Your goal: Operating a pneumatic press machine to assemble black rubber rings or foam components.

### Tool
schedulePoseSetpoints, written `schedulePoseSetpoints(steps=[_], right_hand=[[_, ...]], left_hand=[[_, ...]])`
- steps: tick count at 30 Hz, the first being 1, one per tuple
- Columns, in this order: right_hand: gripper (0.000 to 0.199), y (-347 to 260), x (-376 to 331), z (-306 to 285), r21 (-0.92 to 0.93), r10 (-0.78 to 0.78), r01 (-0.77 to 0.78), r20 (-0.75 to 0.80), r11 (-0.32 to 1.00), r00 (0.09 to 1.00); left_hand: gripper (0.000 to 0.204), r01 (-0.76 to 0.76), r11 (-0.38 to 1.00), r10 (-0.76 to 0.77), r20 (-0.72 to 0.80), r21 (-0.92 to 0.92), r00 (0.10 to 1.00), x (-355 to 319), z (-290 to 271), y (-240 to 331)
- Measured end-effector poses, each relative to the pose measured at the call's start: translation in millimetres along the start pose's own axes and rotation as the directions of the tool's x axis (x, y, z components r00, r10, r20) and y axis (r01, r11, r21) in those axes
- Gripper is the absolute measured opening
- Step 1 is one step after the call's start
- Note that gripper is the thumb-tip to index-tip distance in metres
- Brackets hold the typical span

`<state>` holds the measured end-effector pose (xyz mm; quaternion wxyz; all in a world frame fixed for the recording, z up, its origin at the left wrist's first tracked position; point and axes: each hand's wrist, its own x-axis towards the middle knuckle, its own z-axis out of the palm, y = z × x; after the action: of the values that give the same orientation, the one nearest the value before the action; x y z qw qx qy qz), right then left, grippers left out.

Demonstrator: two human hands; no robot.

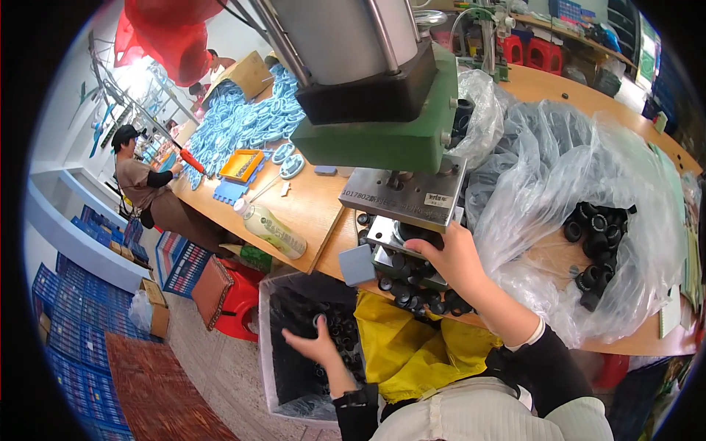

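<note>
From the head view, my right hand (pixel 457 259) reaches under the green press (pixel 382 140), its fingers (pixel 435 251) curled around a small black cap (pixel 416 234) seated on the metal fixture (pixel 401 253). More black caps lie heaped on the tabletop (pixel 309 213) just below the fixture. My left hand (pixel 315 344) hangs low over a clear bin (pixel 298 345) of black parts beside my yellow apron (pixel 404 345); its fingers are spread and touch the parts, gripping nothing that I can make out. A clear bag (pixel 588 184) holding black caps sits right of the press.
</note>
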<state>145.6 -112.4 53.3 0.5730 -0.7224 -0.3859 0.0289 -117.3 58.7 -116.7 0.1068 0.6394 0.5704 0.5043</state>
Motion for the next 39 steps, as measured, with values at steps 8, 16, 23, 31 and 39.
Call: schedulePoseSetpoints(steps=[8, 16, 23, 31, 39], right_hand=[[0.048, 25, 6, -8, -0.091, -0.061, 0.062, 0.01, 0.994, 0.998], [0.031, 46, -69, -127, -0.308, 0.083, -0.121, -0.132, 0.944, 0.988], [0.031, 210, -42, -227, -0.769, 0.395, -0.594, -0.482, 0.238, 0.782], [0.049, 110, -85, -223, 0.236, 0.587, -0.558, -0.07, 0.795, 0.807], [0.047, 26, -102, -150, 0.749, 0.545, -0.234, -0.197, 0.62, 0.815]], left_hand=[[0.052, -0.3, 0.908, 0.381, 0.283, -0.291, 0.88, 8, 60, 76], [0.029, -0.611, 0.759, 0.622, 0.531, -0.225, 0.576, 19, 119, 97], [0.03, -0.509, 0.811, 0.579, 0.52, -0.288, 0.628, 11, 115, 110], [0.061, -0.458, 0.582, 0.724, 0.173, -0.672, 0.667, -3, 50, 228], [0.036, -0.243, 0.691, 0.578, 0.318, -0.681, 0.751, -16, 79, 270]])
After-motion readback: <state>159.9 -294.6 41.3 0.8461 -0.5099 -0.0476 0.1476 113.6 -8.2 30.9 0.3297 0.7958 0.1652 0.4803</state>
